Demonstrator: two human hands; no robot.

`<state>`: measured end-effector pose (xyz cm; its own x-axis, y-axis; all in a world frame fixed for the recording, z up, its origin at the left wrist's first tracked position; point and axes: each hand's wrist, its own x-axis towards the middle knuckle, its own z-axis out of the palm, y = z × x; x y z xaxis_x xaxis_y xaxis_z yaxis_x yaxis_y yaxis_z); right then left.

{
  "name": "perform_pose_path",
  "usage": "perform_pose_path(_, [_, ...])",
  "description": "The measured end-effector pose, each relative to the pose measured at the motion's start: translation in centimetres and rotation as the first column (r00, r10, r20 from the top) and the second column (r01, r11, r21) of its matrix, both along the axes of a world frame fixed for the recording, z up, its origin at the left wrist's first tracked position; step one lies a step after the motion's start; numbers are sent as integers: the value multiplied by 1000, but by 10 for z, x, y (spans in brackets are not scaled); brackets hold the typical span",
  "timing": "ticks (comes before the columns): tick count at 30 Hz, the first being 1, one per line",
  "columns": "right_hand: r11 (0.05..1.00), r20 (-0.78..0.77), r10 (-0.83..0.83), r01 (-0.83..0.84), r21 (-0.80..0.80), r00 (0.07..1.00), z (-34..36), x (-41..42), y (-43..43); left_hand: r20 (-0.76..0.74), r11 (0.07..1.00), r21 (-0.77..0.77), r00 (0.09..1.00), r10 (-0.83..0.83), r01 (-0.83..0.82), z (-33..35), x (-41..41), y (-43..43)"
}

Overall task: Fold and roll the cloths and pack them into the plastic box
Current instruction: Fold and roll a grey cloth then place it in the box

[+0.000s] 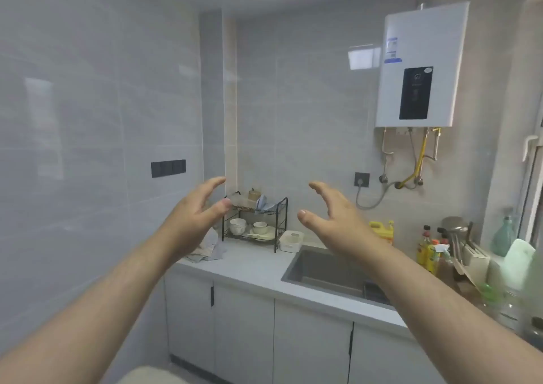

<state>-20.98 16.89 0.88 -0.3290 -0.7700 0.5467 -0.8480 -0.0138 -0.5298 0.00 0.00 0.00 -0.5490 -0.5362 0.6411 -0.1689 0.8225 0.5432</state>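
Note:
A heap of pale cloths (209, 247) lies on the grey counter (252, 269) at its far left end, partly hidden behind my left hand. A small white plastic box (291, 241) stands on the counter between the dish rack and the sink. My left hand (195, 213) and my right hand (332, 216) are both raised in the air in front of me, palms facing each other, fingers spread and relaxed. Neither hand holds or touches anything.
A black wire dish rack (255, 222) with bowls stands against the back wall. A grey sink (332, 272) is set into the counter. Bottles (430, 250), a knife block and a yellow jug crowd the right end. A water heater (423, 66) hangs above.

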Motion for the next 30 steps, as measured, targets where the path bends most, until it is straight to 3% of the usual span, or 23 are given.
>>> perform_pose_path(6, [999, 31, 23, -24, 40, 999, -28, -44, -103, -10, 996, 57, 998, 69, -68, -26, -40, -96])
perform_pose_path(15, [998, 76, 11, -16, 64, 997, -27, -115, -297, 15, 990, 133, 999, 40, -42, -38, -120, -296])
perform_pose_path(30, [993, 173, 90, -101, 56, 981, -53, -269, -527, 52, 992, 99, 996, 73, -78, -48, -276, -515])
